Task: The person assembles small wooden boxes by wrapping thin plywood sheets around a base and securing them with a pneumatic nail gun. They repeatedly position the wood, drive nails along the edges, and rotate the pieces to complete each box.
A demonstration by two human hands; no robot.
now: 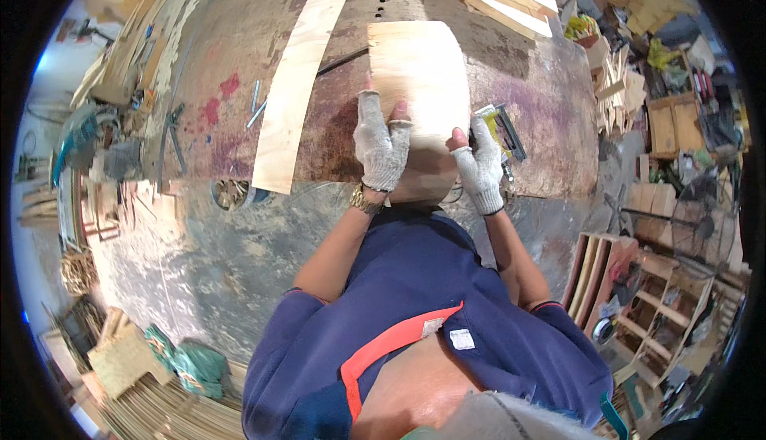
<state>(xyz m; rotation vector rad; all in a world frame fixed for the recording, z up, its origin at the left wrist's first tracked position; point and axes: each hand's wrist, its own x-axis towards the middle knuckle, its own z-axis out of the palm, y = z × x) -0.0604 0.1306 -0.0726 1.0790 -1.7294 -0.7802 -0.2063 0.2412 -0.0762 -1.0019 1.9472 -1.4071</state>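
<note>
A pale, curved plywood panel (419, 65) with a rounded far right corner extends from the workbench (335, 137) toward my body. My left hand (381, 143), in a knitted glove with bare fingertips, grips its left edge, thumb on the face and a finger stretched along the side. At the right edge my right hand (480, 170), gloved the same way, holds the panel with its thumb on top; its other fingers are mostly hidden. Just beyond that hand lies a yellow and black tool (507, 133), its kind unclear. A dark bar (343, 61) runs up to the panel's left edge.
A long plywood strip (299, 81) lies across the bench on the left, beside thin metal rods (255, 105) and a dark metal tool (171, 137). Curved wooden frames (511, 1) rest at the far right. A slatted wooden frame (662, 312) stands on the right.
</note>
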